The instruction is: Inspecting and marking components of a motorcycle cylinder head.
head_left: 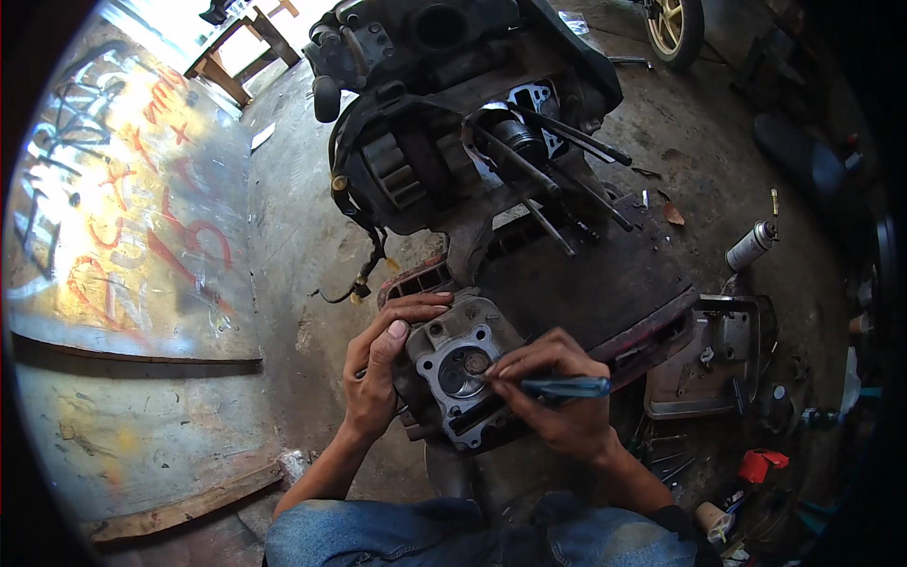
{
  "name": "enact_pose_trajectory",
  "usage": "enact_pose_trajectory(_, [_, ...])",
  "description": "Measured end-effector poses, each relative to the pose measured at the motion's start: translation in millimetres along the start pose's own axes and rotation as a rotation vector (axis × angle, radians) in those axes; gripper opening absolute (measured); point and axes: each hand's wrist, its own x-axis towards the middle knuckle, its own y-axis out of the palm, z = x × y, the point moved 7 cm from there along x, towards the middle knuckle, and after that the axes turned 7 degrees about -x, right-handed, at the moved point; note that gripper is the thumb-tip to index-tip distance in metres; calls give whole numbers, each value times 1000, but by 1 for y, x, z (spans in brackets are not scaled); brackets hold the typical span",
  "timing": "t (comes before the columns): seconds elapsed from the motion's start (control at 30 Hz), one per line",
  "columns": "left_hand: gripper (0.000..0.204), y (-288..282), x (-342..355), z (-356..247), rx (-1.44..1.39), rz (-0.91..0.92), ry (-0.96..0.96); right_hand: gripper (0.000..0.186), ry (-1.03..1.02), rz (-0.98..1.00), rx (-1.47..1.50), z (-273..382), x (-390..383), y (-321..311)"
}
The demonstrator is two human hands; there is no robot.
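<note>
A motorcycle cylinder head is tilted toward me above my lap, its round combustion chamber and valve faces showing. My left hand is wrapped round its left side, the thumb along the edge and fingers over the top. In my right hand is a screwdriver with a clear blue handle, gripped between thumb and fingers. Its tip points into the chamber by the right-hand valve; fingers partly hide the shaft. Beyond stands the opened engine, with a bare piston and several long studs sticking out.
The engine rests on a dark, red-edged stand. To the right lie a metal tray, a spray can, a red object and a plastic cup. A painted panel borders the left; a wooden bench stands far left.
</note>
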Motion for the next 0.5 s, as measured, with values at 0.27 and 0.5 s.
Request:
enact_pose_trajectory(0.27, [48, 1, 3, -1, -30, -2, -15, 23, 0, -4, -115, 10, 14, -4])
enact_pose_trajectory(0.5, [45, 0, 5, -3, 3, 15, -2, 26, -57, 62, -183, 20, 21, -6])
